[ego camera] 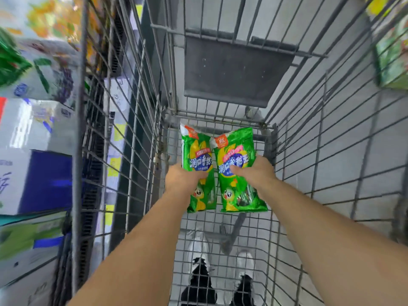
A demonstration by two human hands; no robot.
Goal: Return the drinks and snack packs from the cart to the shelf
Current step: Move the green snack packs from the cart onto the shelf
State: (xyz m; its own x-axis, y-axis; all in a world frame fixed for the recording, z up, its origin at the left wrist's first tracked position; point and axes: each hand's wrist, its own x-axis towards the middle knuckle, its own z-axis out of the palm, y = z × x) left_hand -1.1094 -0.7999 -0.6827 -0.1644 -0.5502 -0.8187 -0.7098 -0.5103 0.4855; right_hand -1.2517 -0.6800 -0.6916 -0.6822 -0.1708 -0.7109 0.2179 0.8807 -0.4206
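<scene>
Two green snack packs with yellow corn art and blue labels lie side by side low inside the wire cart (pixel 141 133). My left hand (pixel 183 176) grips the left snack pack (pixel 197 151) at its middle. My right hand (pixel 254 171) grips the right snack pack (pixel 234 151), thumb across its blue label. Both arms reach down into the cart from the bottom of the view. No drinks show in the cart.
The cart's grey fold-down seat flap (pixel 234 71) hangs at the far end. On the left, shelves hold blurred boxes (pixel 33 173) with yellow price tags (pixel 114 166). Green packs (pixel 393 54) sit at the upper right. My white shoes (pixel 198 252) show through the cart floor.
</scene>
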